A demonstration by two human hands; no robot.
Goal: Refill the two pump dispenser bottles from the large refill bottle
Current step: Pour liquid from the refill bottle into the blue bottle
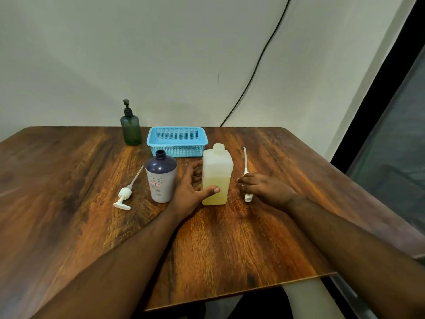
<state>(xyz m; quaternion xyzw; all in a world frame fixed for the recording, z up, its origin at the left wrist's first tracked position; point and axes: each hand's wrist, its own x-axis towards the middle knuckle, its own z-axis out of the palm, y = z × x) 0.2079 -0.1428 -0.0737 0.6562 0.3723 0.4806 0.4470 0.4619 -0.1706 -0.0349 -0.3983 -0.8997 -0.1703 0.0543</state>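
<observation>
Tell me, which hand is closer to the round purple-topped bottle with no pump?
Left. The left hand sits just beside the round purple-topped bottle, gripping the translucent square bottle. The right hand is beyond that.

Glossy wood-grain table (92, 180); perforated blue plastic basket (177, 143); translucent, seemingly matt plastic refill bottle (217, 171); smoky green dispenser (131, 131).

Plain pale wall (161, 54) filled upper frame, thin black cable (259, 63) ran diagonally down it at upper right, dark-framed window (391, 125) along right edge, glossy wood-grain table (69, 180) spanned lower frame, light even.
</observation>
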